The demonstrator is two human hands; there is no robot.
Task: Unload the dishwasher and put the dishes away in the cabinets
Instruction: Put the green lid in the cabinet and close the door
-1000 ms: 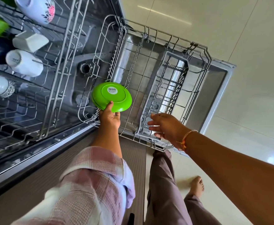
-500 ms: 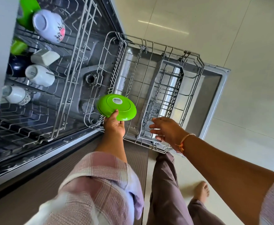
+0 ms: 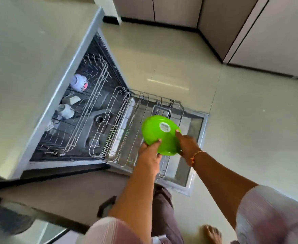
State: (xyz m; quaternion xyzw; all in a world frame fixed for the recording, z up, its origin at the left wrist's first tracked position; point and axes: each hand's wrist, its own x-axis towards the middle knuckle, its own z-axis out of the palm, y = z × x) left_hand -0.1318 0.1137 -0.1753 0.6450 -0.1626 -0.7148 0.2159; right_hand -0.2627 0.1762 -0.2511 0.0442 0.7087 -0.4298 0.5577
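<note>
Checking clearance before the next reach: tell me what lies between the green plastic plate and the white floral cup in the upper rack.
Head view: only bare wire of the pulled-out lower rack and the dishwasher's dark interior separate green plastic plate from white floral cup.

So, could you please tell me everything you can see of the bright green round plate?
The bright green round plate looks like glossy plastic, shallow, with its underside facing the camera and a round white label near its centre. It is tilted and held in the air above the pulled-out lower wire rack, not resting on it. The left hand grips its lower-left rim; the right hand touches its right edge.
</note>
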